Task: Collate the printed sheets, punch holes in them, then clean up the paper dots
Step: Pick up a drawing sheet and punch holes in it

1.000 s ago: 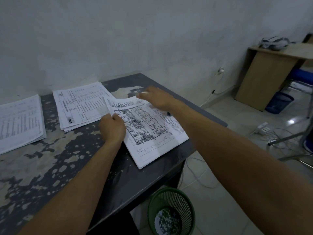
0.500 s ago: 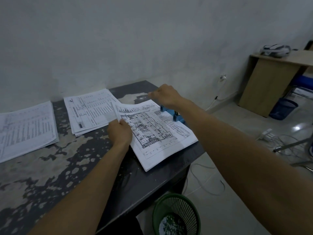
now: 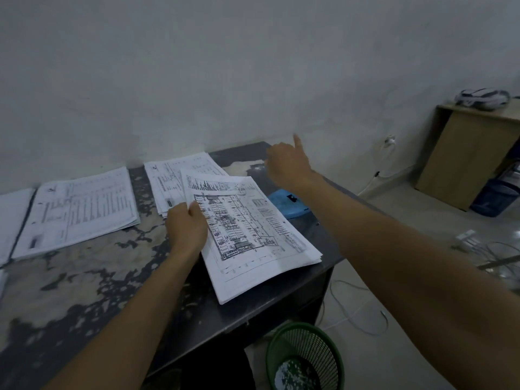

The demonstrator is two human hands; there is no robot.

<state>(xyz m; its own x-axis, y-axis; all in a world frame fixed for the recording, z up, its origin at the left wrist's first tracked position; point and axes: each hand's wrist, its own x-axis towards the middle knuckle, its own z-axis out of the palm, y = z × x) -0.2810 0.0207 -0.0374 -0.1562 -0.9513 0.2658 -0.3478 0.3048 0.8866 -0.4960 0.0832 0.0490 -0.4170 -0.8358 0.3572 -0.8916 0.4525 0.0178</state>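
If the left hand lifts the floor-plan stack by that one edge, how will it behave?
The floor-plan stack would probably sag, being loose thin sheets. Nothing visible binds it, so sheets may fan or slide. Its corner overhangs the table edge, so a push could tip it toward the green bin.

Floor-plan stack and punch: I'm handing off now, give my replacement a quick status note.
Left hand grips the floor-plan stack by its left edge, near the table's right end.
Right hand is raised past the stack, holding nothing.
Blue punch lies just right of the stack, partly under it.
Two more piles wait to the left.
Green bin on the floor already holds dots.
Punching of this stack looks not yet done; cleanup remains.
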